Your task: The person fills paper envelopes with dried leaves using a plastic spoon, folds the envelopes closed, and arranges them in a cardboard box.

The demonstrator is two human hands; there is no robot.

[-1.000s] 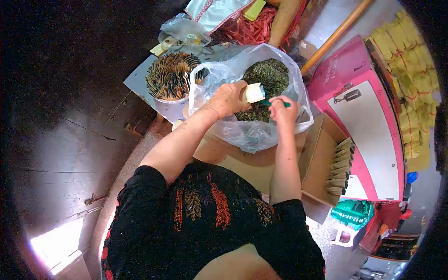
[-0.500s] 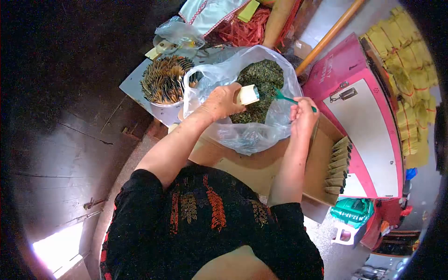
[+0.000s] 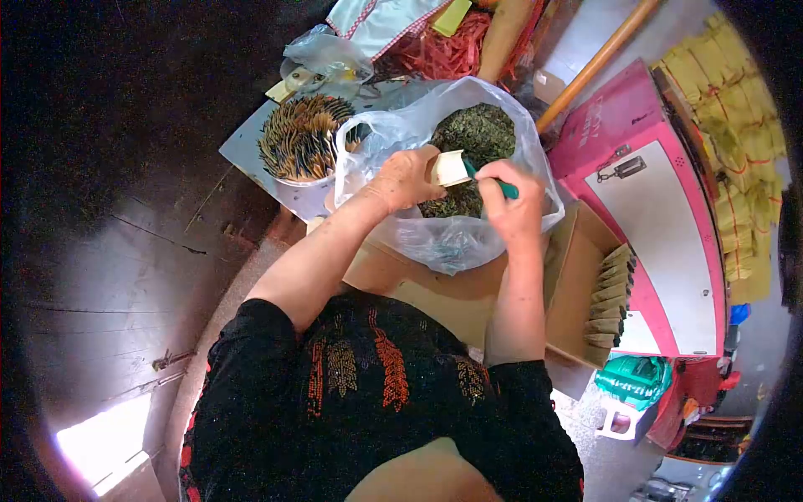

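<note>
My left hand (image 3: 406,177) is closed around a small cream paper packet (image 3: 452,168), its mouth turned to the right. In my right hand (image 3: 514,205) is a green plastic spoon (image 3: 509,191), gripped by the handle, with its head at the packet's mouth. Both hands are over a clear plastic bag (image 3: 452,251) spread wide, which holds a heap of dark green dried, chopped leaves (image 3: 475,134). Whether the spoon carries any leaves, I cannot tell.
Left of the bag, a round container is packed with folded paper packets (image 3: 305,138). A cardboard box (image 3: 569,276) with a row of packets (image 3: 613,293) stands at right. Beyond are a pink-and-white cabinet (image 3: 661,217), a wooden pole (image 3: 598,63) and yellow bundles (image 3: 728,117).
My right hand has moved left with the green spoon, from above the leaves to the packet's mouth. My left hand keeps hold of the packet in nearly the same spot.
</note>
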